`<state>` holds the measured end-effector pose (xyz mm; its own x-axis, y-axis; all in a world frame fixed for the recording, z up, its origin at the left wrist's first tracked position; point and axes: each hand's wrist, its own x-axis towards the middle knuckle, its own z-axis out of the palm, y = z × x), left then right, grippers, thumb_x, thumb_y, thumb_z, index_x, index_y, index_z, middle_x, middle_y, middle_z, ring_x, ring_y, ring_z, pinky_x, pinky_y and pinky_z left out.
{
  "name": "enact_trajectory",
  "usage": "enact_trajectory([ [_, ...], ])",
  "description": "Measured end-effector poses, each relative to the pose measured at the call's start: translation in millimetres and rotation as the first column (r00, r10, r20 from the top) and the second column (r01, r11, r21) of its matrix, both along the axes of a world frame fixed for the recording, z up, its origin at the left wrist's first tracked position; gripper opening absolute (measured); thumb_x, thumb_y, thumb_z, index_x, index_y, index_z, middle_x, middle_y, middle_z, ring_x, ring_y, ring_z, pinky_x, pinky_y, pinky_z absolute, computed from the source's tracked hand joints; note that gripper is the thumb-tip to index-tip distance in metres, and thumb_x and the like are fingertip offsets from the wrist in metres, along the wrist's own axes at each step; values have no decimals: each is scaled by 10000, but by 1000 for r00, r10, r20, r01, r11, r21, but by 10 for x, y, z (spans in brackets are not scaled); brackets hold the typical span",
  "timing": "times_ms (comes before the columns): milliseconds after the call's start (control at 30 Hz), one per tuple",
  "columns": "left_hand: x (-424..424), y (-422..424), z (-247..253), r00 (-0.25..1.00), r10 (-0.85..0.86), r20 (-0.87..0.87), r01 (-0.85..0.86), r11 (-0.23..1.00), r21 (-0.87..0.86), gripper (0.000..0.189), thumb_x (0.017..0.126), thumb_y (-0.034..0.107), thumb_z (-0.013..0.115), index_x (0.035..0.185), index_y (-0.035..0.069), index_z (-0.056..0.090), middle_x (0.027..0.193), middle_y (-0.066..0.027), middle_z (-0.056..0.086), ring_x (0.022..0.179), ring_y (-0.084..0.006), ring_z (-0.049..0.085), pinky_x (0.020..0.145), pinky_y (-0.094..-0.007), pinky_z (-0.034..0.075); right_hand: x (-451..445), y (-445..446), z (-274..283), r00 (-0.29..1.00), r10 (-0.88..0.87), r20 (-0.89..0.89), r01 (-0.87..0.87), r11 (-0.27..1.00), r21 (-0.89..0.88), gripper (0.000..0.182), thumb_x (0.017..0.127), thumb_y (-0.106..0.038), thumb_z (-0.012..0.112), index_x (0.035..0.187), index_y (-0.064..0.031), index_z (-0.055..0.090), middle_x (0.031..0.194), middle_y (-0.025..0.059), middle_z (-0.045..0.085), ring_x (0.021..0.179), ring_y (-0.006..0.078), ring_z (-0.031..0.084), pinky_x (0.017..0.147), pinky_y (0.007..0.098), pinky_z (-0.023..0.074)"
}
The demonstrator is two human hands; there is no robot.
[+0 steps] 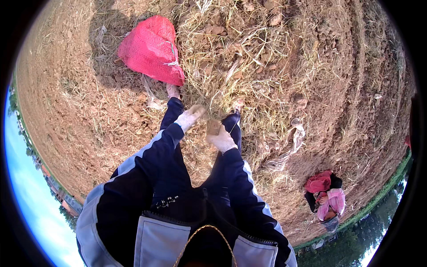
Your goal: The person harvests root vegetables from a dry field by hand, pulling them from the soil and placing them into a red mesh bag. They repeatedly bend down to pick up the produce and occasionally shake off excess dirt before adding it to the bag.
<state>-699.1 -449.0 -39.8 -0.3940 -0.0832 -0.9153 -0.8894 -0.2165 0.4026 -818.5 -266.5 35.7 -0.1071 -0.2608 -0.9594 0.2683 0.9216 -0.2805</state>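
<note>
My left hand (190, 118), in a pale knit glove, hangs over the straw near my left foot. Its fingertips look brown and blurred, so whether they hold anything is unclear. Lower and to the right, my right hand (222, 139), gloved the same way, has its fingers around a brown lump (213, 126); clod or tuber, I cannot say. Dry straw (217, 103) lies on the soil between my feet. Just beyond my left foot (173, 91) rests a red mesh sack (150, 50), bulging, with a pale and green tie on its side. My right foot (237, 105) is partly covered by straw.
Torn strips of plastic film (295, 140) lie on the straw to the right. Another person (330, 202) in pink is bent over at the lower right, beside a red sack (318, 182). Clods (215, 30) dot the tilled soil. Buildings (63, 197) stand along the far left edge.
</note>
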Motion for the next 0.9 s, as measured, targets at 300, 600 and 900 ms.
enact_trajectory([
  [300, -200, -338, 1463, 935, 268, -232, -171, 915, 365, 437, 932, 291, 707, 1272, 46, 583, 1133, -79, 657, 1100, -184, 603, 979, -343, 466, 216, -560, 1199, 480, -704, 523, 856, 506, -105, 397, 997, -280, 590, 1241, 33, 592, 1084, 110, 668, 940, 194, 653, 833, 324, 535],
  [600, -198, -813, 1254, 981, 147, -128, -138, 987, 80, 593, 919, 536, 619, 1275, 62, 633, 1157, -142, 697, 1085, -276, 663, 903, -394, 513, 353, -689, 1091, 780, -613, 121, 621, 783, -36, 408, 876, -212, 725, 1209, -8, 606, 894, 35, 668, 736, 137, 650, 650, 276, 527],
  [900, 69, -796, 731, 981, 177, 78, -188, 964, 189, 695, 952, 616, 501, 1276, 9, 601, 1121, -153, 679, 1017, -298, 666, 874, -413, 536, 547, -299, 904, 662, -727, 184, 727, 682, 77, 478, 869, -278, 754, 1221, 5, 597, 1007, 68, 677, 864, 168, 673, 731, 297, 550],
])
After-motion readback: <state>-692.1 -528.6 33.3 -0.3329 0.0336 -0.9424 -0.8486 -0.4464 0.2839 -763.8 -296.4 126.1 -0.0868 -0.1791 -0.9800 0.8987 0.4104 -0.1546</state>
